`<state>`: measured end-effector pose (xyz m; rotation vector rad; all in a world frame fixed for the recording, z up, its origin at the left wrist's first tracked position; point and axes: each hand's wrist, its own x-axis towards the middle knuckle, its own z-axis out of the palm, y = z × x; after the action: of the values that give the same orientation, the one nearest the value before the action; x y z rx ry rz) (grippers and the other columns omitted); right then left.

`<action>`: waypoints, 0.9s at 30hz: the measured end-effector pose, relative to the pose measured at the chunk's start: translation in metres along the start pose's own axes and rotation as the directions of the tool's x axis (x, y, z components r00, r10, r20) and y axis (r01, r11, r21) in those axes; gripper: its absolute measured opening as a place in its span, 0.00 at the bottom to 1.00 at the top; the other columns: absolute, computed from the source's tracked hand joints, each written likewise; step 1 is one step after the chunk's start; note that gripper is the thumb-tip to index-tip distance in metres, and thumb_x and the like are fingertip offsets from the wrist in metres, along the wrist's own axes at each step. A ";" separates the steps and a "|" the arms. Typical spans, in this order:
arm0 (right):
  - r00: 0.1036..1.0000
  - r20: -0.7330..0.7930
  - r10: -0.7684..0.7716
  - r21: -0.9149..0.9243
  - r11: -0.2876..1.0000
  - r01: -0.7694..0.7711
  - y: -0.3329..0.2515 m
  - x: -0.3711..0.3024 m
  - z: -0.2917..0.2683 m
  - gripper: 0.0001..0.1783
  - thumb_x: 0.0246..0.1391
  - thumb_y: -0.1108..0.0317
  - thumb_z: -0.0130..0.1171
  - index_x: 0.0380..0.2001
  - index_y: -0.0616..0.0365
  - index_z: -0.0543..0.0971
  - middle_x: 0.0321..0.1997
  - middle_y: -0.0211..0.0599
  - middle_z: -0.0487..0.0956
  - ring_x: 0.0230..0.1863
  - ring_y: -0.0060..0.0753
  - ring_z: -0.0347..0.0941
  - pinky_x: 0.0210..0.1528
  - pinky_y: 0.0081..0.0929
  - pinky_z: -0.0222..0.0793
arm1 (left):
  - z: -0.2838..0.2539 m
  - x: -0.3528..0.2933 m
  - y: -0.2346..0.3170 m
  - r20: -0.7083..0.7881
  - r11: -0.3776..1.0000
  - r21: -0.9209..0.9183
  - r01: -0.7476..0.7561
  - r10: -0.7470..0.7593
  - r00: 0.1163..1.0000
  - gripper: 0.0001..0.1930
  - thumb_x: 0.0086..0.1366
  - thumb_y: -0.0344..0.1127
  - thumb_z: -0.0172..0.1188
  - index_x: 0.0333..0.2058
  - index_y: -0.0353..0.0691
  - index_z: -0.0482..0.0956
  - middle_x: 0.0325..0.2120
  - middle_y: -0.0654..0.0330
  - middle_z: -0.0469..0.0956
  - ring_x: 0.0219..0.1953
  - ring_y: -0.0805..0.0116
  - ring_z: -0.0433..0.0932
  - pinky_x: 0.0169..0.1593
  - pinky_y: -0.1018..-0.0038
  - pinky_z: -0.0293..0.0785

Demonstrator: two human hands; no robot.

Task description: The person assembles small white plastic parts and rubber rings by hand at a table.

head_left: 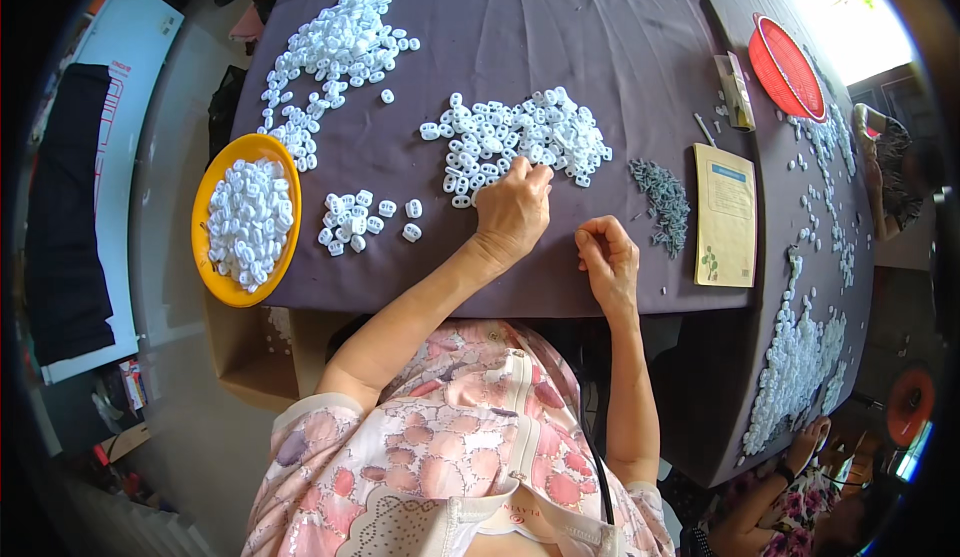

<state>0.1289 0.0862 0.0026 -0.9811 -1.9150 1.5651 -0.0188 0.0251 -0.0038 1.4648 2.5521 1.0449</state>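
White plastic toggle pieces (515, 137) heaped just beyond the left hand (512, 212), fingertips already touching the near edge of the pile.
Spread mid-tabletop (600, 27), long axis running left to right; small, oval, two-holed, glossy. Left hand nearer, knuckles up, fingers curled down onto the pieces, grasp hidden. Right hand (606, 257) lower and apart, thumb and fingers pressed together, pinching something too small to tell. Grey parts (664, 200) just right.
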 end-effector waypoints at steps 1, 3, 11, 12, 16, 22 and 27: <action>1.000 0.000 0.001 0.001 1.000 -0.001 0.000 0.000 0.000 0.02 0.50 0.74 0.54 0.27 0.62 0.73 0.22 0.25 0.71 0.20 0.13 0.65 0.21 0.13 0.65 | -0.001 -0.001 0.000 0.001 1.000 0.001 0.001 -0.001 1.000 0.05 0.52 0.30 0.59 0.29 0.43 0.75 0.27 0.60 0.71 0.24 0.61 0.76 0.26 0.69 0.73; 1.000 0.005 -0.005 -0.003 1.000 0.005 -0.001 -0.001 -0.002 0.02 0.50 0.74 0.54 0.27 0.62 0.73 0.22 0.26 0.71 0.21 0.13 0.66 0.21 0.13 0.65 | -0.003 -0.003 0.000 0.000 0.998 -0.015 -0.062 0.062 0.998 0.05 0.52 0.28 0.58 0.29 0.43 0.75 0.27 0.60 0.70 0.22 0.61 0.75 0.25 0.69 0.73; 1.000 -0.009 0.010 0.024 1.000 -0.010 0.001 -0.001 -0.001 0.02 0.51 0.74 0.55 0.27 0.61 0.73 0.22 0.25 0.72 0.21 0.12 0.66 0.21 0.13 0.66 | -0.014 -0.012 -0.003 0.025 0.994 -0.105 -0.036 0.039 0.999 0.07 0.51 0.28 0.59 0.30 0.41 0.73 0.28 0.60 0.70 0.26 0.60 0.75 0.28 0.68 0.72; 1.000 -0.011 0.012 0.023 1.000 -0.012 0.000 0.000 -0.001 0.02 0.51 0.74 0.55 0.27 0.61 0.73 0.22 0.25 0.72 0.21 0.12 0.66 0.21 0.13 0.66 | -0.014 -0.009 -0.002 0.033 0.996 -0.084 -0.012 0.015 0.999 0.08 0.51 0.29 0.59 0.30 0.41 0.72 0.28 0.60 0.71 0.27 0.60 0.75 0.28 0.68 0.72; 1.000 -0.005 0.006 0.058 0.998 -0.006 0.003 -0.001 -0.001 0.02 0.51 0.74 0.55 0.27 0.61 0.73 0.22 0.25 0.72 0.21 0.12 0.66 0.21 0.13 0.66 | -0.012 0.001 -0.003 0.047 0.997 -0.061 0.048 -0.045 0.998 0.09 0.51 0.32 0.61 0.32 0.41 0.72 0.28 0.58 0.71 0.27 0.59 0.76 0.29 0.67 0.73; 1.000 -0.016 -0.006 0.036 0.999 0.007 0.003 0.000 -0.001 0.02 0.51 0.74 0.55 0.27 0.62 0.73 0.22 0.25 0.72 0.21 0.12 0.66 0.21 0.13 0.66 | -0.011 0.009 -0.005 0.149 0.999 0.008 0.051 -0.052 0.988 0.09 0.50 0.33 0.63 0.29 0.40 0.73 0.28 0.57 0.71 0.27 0.57 0.76 0.30 0.66 0.73; 1.000 -0.021 0.010 0.041 0.999 -0.009 0.003 0.000 0.000 0.02 0.50 0.75 0.55 0.27 0.62 0.73 0.22 0.25 0.71 0.20 0.12 0.66 0.21 0.13 0.65 | -0.019 -0.003 -0.004 0.123 0.997 -0.079 -0.002 0.011 0.992 0.11 0.48 0.31 0.64 0.29 0.40 0.72 0.27 0.57 0.71 0.27 0.58 0.76 0.31 0.67 0.73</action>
<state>0.1293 0.0866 0.0000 -0.9869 -1.8591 1.5865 -0.0268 0.0110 0.0075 1.4703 2.3952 1.0094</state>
